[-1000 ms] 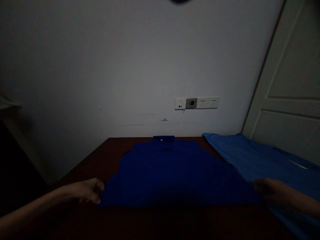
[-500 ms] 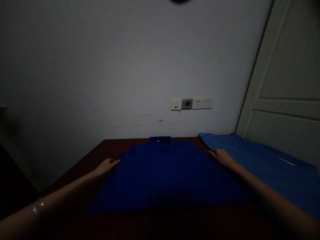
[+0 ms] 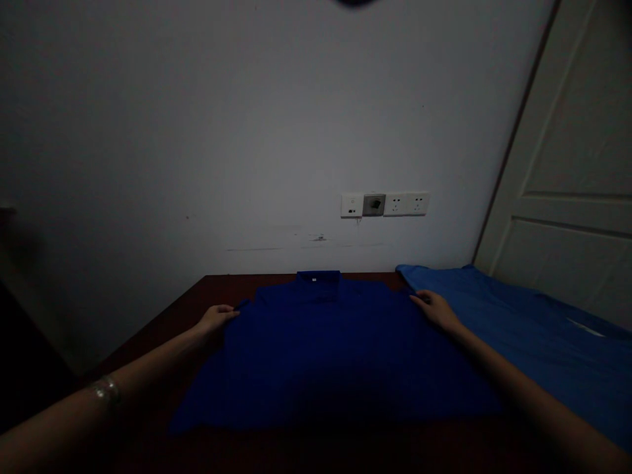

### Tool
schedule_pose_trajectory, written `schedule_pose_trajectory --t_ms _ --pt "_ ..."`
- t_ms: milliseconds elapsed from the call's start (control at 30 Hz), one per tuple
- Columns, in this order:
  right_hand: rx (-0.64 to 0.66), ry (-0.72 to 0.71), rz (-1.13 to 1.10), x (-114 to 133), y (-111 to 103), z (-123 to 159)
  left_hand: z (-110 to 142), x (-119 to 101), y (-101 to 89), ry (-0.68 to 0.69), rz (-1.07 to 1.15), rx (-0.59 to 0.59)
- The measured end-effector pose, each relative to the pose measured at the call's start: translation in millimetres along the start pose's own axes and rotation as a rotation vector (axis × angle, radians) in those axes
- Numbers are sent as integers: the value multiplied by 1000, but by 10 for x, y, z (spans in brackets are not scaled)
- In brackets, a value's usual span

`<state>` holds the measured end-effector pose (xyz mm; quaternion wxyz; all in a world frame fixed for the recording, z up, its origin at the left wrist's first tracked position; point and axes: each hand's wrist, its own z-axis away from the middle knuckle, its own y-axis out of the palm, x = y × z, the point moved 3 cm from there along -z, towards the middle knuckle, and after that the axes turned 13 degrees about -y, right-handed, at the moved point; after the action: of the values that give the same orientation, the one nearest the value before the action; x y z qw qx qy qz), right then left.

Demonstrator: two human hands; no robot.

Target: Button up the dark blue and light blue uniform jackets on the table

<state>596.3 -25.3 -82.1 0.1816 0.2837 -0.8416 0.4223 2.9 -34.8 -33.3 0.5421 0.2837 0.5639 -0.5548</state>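
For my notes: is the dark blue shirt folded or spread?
Largely spread: the dark blue shirt lies wide across the table, collar toward the wall. Too dark to rule out folds.

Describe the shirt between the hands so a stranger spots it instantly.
Against the wall stands a dark reddish table. On it, between the left hand and right hand, lies the shirt, collar toward the wall. Its blue is darker than that of the cloth at right.

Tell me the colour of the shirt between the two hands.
The shirt is deep blue, seen best in the head view.
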Motion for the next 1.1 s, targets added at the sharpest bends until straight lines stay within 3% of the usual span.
schedule_pose_trajectory --t_ms 233,367,533,700,867,967,1100 --pt "-122 98 -223 -85 -78 5 1 27 59 2 188 76" --pt "-152 103 -132 -94 -41 -6 -30 14 137 -10 196 85" --pt "-126 140 86 27 -28 27 -21 -32 205 -35 199 -10" --pt "-22 -3 232 218 -289 140 146 -83 72 26 87 -148" --pt "37 -90 318 228 -548 326 375 -171 -101 173 -98 -151" --pt "124 -72 391 188 -433 391 354 -178 -58 233 -225 -159" --pt "245 -12 535 188 -130 400 141 -74 99 277 -481 -242"
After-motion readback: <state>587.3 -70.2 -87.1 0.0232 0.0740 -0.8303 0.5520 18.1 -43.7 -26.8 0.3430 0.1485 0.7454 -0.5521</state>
